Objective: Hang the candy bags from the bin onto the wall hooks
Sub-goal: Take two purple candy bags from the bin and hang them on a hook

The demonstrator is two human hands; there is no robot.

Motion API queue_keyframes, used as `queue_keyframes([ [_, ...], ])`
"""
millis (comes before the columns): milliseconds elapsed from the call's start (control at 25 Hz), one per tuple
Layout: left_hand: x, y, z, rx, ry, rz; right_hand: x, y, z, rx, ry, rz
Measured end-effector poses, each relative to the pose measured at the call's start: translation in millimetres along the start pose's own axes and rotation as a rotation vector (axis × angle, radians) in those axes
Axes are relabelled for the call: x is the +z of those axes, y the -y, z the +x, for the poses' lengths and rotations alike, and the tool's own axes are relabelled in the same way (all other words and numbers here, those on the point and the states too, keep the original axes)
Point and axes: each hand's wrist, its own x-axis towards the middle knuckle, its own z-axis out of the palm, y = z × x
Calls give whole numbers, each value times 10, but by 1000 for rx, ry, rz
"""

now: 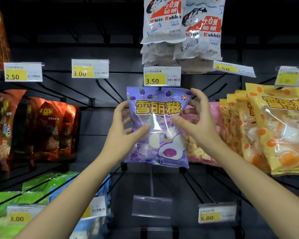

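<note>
**Mei:** Purple film is crinkling under both hands. The purple candy bag (158, 126) is being held up against the dark wall panel (93, 121), its top edge sitting just under the 3.50 price tag (162, 77). The left hand (126, 128) is pinching the bag's left edge, thumb on the front and fingers curled behind. The right hand (193, 118) is gripping the right edge the same way, one finger lifting off near the top corner.

**Jun:** Is it on the hook?

**Mei:** I cannot tell; the tag is hiding the hook tip and the bag's hang hole. My guess is they are threading it now. To do it well, they should be keeping the bag flat and level, sliding the hole straight along the prong, and letting go only once the weight is hanging.

**Jun:** Counts?

**Mei:** One purple bag in hand. Two white rabbit candy bags (164, 21) are showing in front above, with more stacked behind that I cannot count. At least three orange bags (280, 128) are hanging at the right, and a pink bag (214, 118) is peeking out between them and the purple one. Red snack bags (48, 128) are hanging at the left, roughly four. Green bags (24, 195) are sitting near left, number unclear. Seven price tags are reading clearly enough to count, plus one empty tag holder (152, 206) below. The bin is not in view.
</note>
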Motion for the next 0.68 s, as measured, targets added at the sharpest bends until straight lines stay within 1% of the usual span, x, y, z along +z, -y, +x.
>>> queue_keyframes([
  [80, -23, 55, -35, 24, 40, 28, 15, -68, -83, -15, 8, 6],
  [160, 12, 68, 11, 24, 16, 92, 43, -130, -66, 12, -13, 12],
  [360, 115, 301, 201, -18, 0, 153, 150, -404, 51, 72, -15, -114],
  [480, 169, 467, 339, -40, -7, 233, 260, -576, 114, 121, -23, -218],
  [600, 211, 601, 422, -97, -4, 312, 375, -644, 151, 159, -16, -342],
  [680, 249, 635, 430, -160, 3, 304, 434, -637, 154, 200, -2, -366],
])
